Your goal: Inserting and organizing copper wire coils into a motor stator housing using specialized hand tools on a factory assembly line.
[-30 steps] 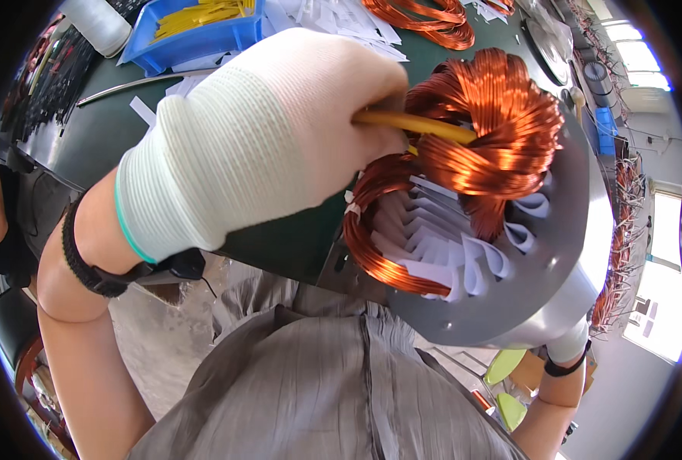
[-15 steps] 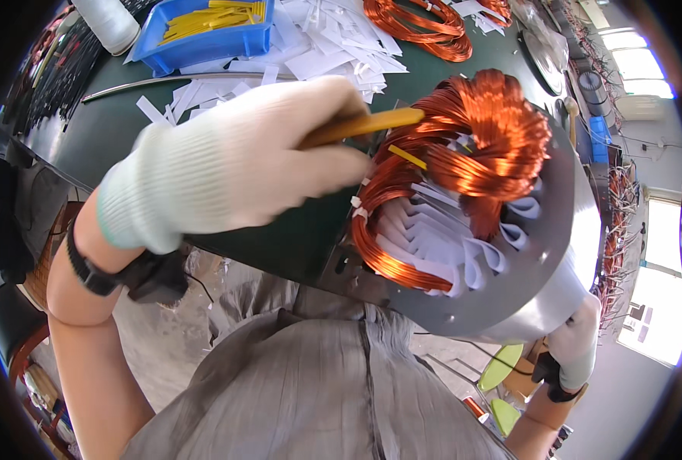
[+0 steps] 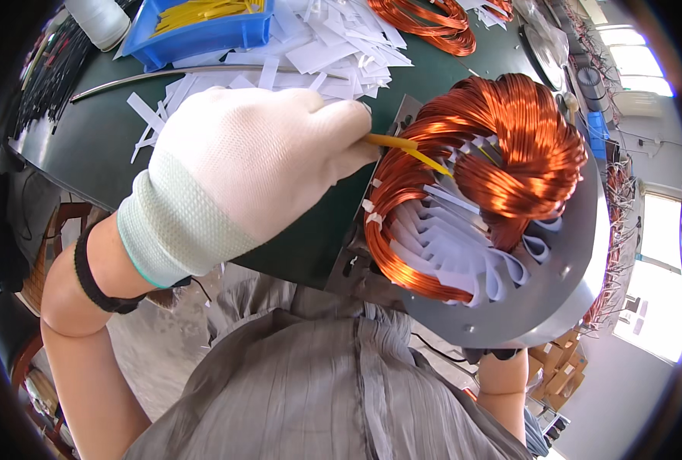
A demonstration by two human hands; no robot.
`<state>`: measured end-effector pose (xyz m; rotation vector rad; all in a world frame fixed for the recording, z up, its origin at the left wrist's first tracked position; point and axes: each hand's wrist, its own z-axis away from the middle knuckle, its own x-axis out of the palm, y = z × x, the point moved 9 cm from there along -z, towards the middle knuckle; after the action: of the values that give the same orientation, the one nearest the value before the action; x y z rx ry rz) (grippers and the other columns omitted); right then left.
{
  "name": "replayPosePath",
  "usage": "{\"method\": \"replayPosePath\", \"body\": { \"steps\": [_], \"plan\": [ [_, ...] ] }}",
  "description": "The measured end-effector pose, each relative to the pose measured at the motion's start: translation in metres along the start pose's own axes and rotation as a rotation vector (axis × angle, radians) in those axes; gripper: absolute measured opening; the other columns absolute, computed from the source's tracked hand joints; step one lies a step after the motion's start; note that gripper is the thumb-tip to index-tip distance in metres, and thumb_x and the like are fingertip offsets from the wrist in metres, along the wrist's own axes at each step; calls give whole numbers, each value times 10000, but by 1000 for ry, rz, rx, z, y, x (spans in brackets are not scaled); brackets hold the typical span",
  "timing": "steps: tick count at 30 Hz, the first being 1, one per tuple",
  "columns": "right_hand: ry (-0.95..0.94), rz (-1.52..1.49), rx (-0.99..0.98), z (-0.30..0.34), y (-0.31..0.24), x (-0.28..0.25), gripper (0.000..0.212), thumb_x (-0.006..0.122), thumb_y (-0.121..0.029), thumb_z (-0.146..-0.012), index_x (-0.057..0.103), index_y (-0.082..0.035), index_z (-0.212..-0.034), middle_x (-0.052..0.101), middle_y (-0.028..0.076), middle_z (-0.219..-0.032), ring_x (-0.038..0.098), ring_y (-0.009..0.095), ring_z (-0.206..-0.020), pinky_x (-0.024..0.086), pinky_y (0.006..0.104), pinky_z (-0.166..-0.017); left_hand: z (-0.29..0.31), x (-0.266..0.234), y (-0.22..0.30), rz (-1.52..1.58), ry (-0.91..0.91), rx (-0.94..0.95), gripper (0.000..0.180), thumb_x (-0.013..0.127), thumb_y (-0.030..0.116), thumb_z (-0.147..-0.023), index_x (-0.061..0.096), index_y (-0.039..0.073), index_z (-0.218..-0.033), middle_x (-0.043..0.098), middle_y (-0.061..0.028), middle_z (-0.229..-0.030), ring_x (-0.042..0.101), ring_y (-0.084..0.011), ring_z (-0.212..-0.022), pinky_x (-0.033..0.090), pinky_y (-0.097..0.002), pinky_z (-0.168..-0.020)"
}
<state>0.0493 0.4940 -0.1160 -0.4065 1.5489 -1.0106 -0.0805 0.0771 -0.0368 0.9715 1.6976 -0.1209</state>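
Grey metal housing (image 3: 544,287) hides the right hand.

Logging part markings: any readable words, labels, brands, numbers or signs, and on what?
None readable.
Grey metal housing, copper coils: no text shows.
Ochre stick in left hand: none visible.
Blue tray: none visible.
Cardboard boxes, lower right: any marks too small to read.

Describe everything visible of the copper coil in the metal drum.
The copper coil is a thick, shiny reddish-orange bundle of thin wires, folded over into a loop. A slimmer band curves down at left, with white ties. It bulges from the grey drum beside white liners. The left hand holds a yellow stick beside it; contact is unclear.
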Motion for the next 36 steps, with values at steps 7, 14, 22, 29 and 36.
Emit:
{"method": "replayPosePath", "body": {
  "steps": [7,14,22,29,36],
  "plan": [
    [-97,196,-47,15,-16,-2,389,528,-226,-1016,583,56,-1276,615,141,-1219,625,187,-1003,506,281,-820,-25,0,50,-291,69,257,341,826,303,-646,705,185,-943,591,-6,-690,615,-215,-591,477,-346,-595],
    [-261,682,-412,40,-79,-10,422,501,-267,-1050,552,52,-1322,590,141,-1261,609,192,-1029,500,286,-844,-3,-10,-15,387,54,-167,177,668,181,-914,656,87,-1064,565,-26,-720,548,-102,-607,432,-264,-576],
    [-161,247,-258,43,-98,-27,383,592,20,-859,687,20,-1230,563,30,-739,529,122,-604,435,272,-575,9,53,-1,848,-218,-484,393,601,126,-939,558,2,-1310,640,3,-890,601,-100,-763,506,-279,-701],
    [-183,738,-802,46,-171,-12,466,708,-119,-682,780,-219,-1132,389,17,-650,458,191,-528,375,329,-492,14,35,5,850,-156,-488,386,603,126,-939,556,1,-1301,637,0,-889,597,-101,-764,505,-280,-702],
    [-106,935,-963,45,-186,12,482,723,-158,-671,786,-368,-1100,195,10,-664,329,156,-501,306,318,-469,30,24,-2,820,-115,-520,379,605,126,-939,555,0,-1293,634,-2,-888,593,-101,-766,504,-281,-704]
  ]
}}
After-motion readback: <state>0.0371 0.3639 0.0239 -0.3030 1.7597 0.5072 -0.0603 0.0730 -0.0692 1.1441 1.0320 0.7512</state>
